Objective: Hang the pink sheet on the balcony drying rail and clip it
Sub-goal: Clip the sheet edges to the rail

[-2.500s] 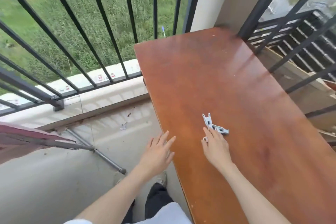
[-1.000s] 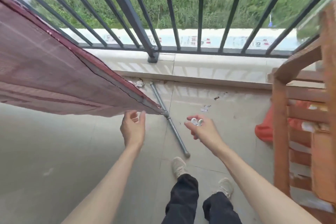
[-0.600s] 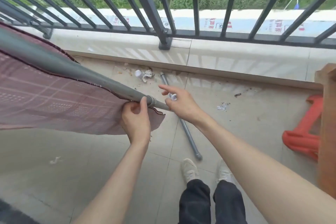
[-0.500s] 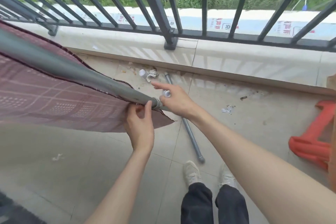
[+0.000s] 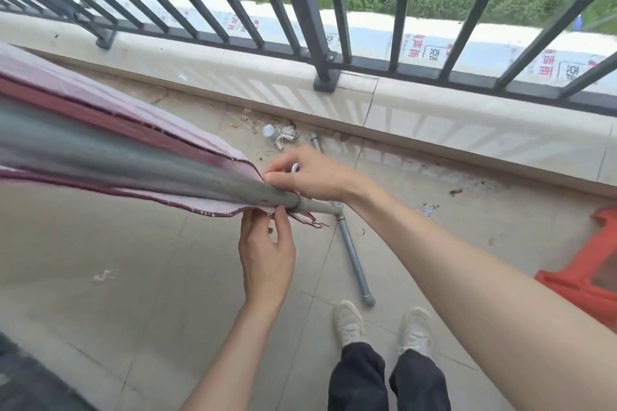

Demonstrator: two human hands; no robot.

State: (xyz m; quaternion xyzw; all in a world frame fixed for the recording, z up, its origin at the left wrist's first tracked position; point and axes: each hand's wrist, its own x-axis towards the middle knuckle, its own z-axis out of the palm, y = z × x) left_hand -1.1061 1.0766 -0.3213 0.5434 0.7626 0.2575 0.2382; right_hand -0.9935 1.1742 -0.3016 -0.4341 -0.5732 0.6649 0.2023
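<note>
Clipping step, sheet already draped. The pink checked fabric sheet with dark red hem [image 5: 110, 117] hangs over the grey metal drying rail [image 5: 140, 167], its end corner sitting right by the rail's joint collar, near the open end of the pole.

Left hand [image 5: 267, 257] comes up from below, thumb and forefinger pinching the near hem just under the rail, other fingers loosely curled. Right hand [image 5: 314, 173] reaches across over the rail, fingertips pinching the far edge of the sheet at the top of the pole, palm down, forearm running diagonally from lower right. A small white plastic clip [image 5: 295, 167] shows tucked in the curled right fingers; only a bit visible, how many can't tell.

Next move, as judged: tug the corner flat and square on the rail, free a clip from the right palm, open it and press it over sheet and pole near this end. Left should keep the hem taut meanwhile.
</note>
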